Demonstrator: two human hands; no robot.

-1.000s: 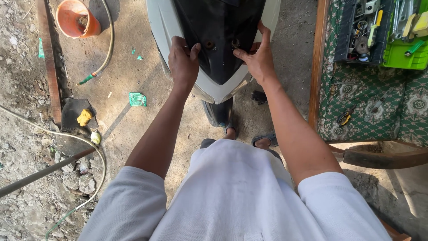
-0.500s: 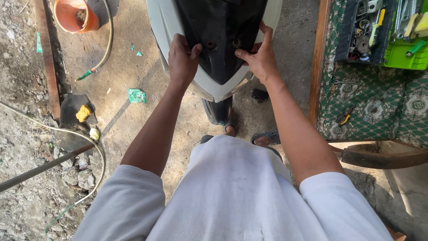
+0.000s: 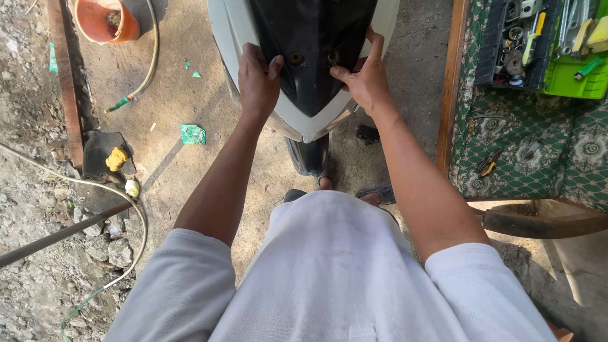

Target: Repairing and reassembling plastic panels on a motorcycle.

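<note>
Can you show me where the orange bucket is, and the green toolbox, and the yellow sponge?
orange bucket (image 3: pixel 104 22): head view, on its outer wall.
green toolbox (image 3: pixel 573 79): head view, on its bright green side.
yellow sponge (image 3: pixel 116 158): head view, on the middle of the sponge.

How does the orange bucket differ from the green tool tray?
The orange bucket is round and stands on the concrete ground at upper left; the green tool tray is boxy and sits on a patterned cloth at upper right. The bucket holds debris, the tray hand tools. Both are open-topped and away from the hands.

Bucket (image 3: pixel 103 20) far left — scooter panel (image 3: pixel 304 69) centre — toolbox (image 3: pixel 516 41) right
</note>
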